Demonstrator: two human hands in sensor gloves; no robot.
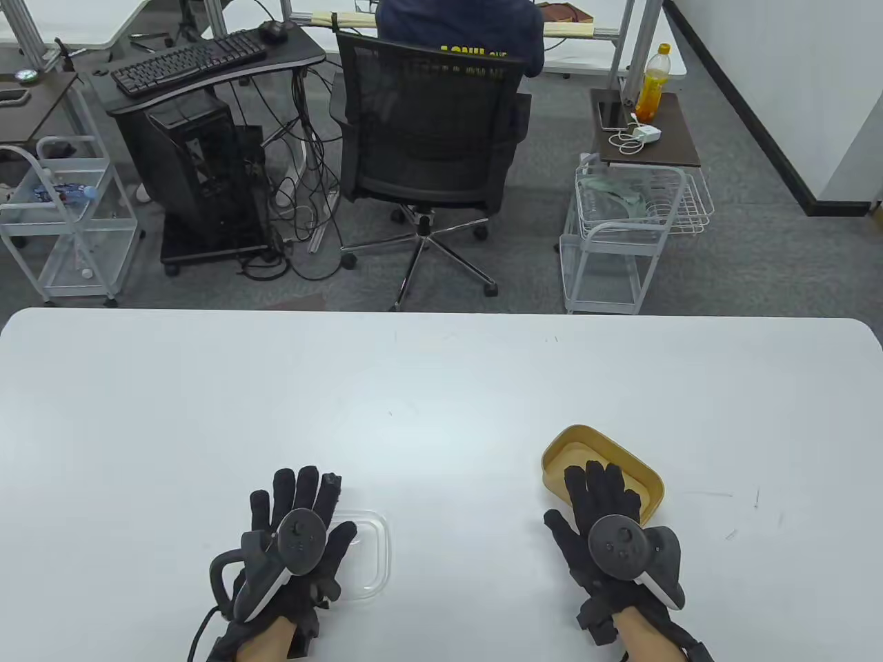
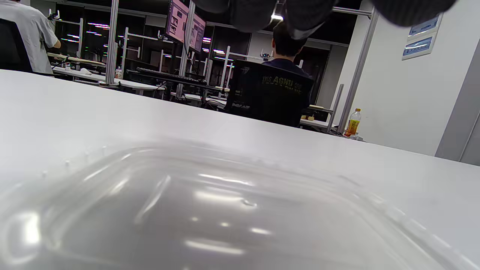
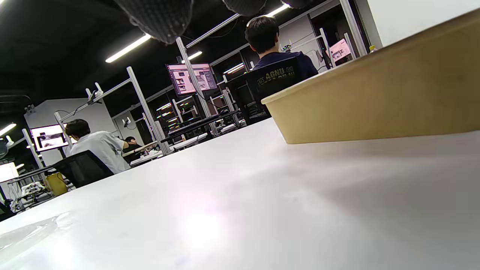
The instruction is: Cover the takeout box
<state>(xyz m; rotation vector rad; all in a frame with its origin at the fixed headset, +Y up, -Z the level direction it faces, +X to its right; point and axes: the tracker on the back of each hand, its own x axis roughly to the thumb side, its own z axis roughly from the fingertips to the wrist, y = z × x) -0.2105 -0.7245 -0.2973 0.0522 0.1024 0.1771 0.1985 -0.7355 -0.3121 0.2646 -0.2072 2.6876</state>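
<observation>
A tan paper takeout box (image 1: 586, 448) stands open on the white table (image 1: 441, 386) at the right front; its side wall fills the right of the right wrist view (image 3: 375, 108). A clear plastic lid (image 1: 369, 555) lies flat at the left front and fills the bottom of the left wrist view (image 2: 210, 213). My left hand (image 1: 303, 510) is spread flat above the lid's left part, fingers extended. My right hand (image 1: 597, 493) is spread open over the box's near rim. Neither hand holds anything. Whether they touch the lid or box I cannot tell.
Past the table's far edge are an office chair with a seated person (image 1: 431, 117), a desk with a keyboard (image 1: 190, 58), two wire carts (image 1: 624, 227), and a side table with a bottle (image 1: 652, 83).
</observation>
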